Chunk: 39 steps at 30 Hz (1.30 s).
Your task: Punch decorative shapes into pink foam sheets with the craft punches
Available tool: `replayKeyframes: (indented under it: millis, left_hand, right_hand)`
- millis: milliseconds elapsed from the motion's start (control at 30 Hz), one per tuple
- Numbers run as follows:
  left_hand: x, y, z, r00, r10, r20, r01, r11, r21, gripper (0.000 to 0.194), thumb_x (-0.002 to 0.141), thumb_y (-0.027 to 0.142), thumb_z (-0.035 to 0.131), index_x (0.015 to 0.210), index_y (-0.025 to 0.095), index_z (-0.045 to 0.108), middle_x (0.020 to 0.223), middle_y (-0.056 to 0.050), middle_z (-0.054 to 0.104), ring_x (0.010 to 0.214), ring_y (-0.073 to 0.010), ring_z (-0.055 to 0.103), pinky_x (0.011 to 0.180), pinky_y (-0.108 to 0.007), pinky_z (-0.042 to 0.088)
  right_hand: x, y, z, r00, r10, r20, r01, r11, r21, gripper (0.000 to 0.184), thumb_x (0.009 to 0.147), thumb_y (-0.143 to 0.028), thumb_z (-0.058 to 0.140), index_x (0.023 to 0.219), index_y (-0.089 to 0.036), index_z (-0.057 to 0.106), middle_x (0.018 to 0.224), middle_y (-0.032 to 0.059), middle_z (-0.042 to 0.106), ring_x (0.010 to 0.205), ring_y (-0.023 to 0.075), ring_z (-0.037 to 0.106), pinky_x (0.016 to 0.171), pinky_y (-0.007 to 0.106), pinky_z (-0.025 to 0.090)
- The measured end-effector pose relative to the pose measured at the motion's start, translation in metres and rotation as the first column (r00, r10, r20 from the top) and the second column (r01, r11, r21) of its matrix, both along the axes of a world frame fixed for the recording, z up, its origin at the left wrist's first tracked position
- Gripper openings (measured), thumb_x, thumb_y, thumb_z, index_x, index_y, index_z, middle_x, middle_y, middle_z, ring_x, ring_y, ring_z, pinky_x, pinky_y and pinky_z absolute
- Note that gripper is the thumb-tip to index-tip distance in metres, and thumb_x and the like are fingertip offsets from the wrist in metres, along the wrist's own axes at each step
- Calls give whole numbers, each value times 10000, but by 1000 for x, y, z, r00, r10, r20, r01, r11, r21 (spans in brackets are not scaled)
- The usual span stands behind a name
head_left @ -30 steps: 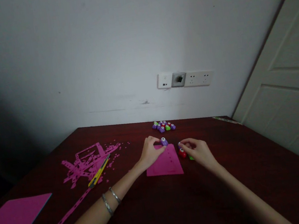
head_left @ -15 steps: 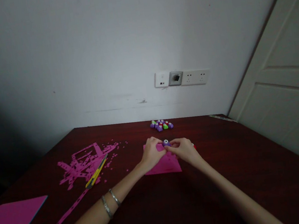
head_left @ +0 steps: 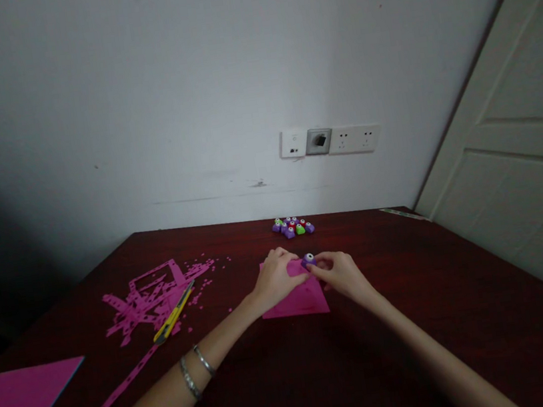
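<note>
A square of pink paper (head_left: pixel 296 304) lies in the middle of the dark table, with small marks in its surface. My left hand (head_left: pixel 276 278) is at its upper part, the thumb over the sheet and the fingers at the far edge, closed on the paper. Between the thumb and fingers of my right hand (head_left: pixel 339 275) is a small purple craft punch (head_left: pixel 308 261) with a white eye-like top. This punch sits at the paper's far right corner. Whether the paper's edge is inside its slot, I cannot tell.
Several purple, green and red punches (head_left: pixel 293 227) are grouped near the wall. On the left are punched pink paper scraps (head_left: pixel 151 301), a yellow utility knife (head_left: pixel 173 315), a punched strip (head_left: pixel 116 394) and a larger pink sheet (head_left: pixel 24 406). Sockets (head_left: pixel 353 140) are on the wall.
The purple punch has moved slightly right in my right hand, away from my left hand's fingers. A red thing behind my right hand is now hidden.
</note>
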State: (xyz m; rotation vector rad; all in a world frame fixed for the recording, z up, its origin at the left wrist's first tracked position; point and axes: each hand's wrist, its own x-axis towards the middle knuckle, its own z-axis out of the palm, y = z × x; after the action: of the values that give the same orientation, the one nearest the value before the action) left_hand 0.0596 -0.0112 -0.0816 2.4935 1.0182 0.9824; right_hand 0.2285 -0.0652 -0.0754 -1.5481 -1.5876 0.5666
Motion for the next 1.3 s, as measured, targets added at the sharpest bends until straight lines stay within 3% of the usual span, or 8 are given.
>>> replayKeyframes:
  millis: [167, 300, 667, 1000, 1300]
  left_hand:
    - [-21, 31, 2, 986, -47, -162, 27, 992, -122, 202, 654, 260, 645, 831, 174, 689, 870, -65, 628, 812, -198, 568, 756, -301, 428]
    - [-34, 54, -1, 956, -57, -289, -9, 975, -220, 219, 633, 298, 653, 805, 171, 700, 807, -58, 659, 753, -198, 592, 676, -273, 421]
    - [-29, 77, -12, 893, -100, -439, -38, 955, -296, 338, 540, 396, 745, 769, 162, 661, 775, -48, 653, 693, -175, 585, 596, -230, 389]
    - [-27, 85, -22, 923, -97, -374, -33, 945, -326, 338, 479, 316, 782, 723, 178, 593, 719, -4, 566, 701, -167, 548, 582, -217, 369]
    - [-24, 80, -18, 941, -109, -321, -45, 899, -436, 385, 503, 204, 739, 847, 157, 571, 679, 34, 568, 608, -121, 533, 534, -197, 363]
  right_hand:
    - [13, -11, -3, 999, 4, -34, -5, 1000, -26, 335, 760, -460, 526, 858, -149, 607, 614, -8, 561, 448, 99, 510, 369, 201, 436]
    - [20, -25, -10, 1000, -8, -7, 8, 998, -65, 355, 792, -488, 464, 838, -158, 585, 626, -20, 532, 416, 87, 471, 367, 212, 423]
    - [24, -32, -25, 997, 68, 28, -65, 993, -98, 370, 792, -481, 497, 889, -147, 624, 676, -2, 534, 411, 84, 477, 357, 208, 414]
    - [25, -29, -27, 988, 61, 144, -55, 997, -46, 308, 785, -437, 524, 815, -169, 674, 652, 21, 562, 518, 124, 509, 447, 223, 426]
    - [23, -27, -33, 960, 70, 272, -71, 997, -7, 227, 788, -340, 525, 826, -173, 674, 672, 33, 600, 590, 148, 528, 565, 257, 418]
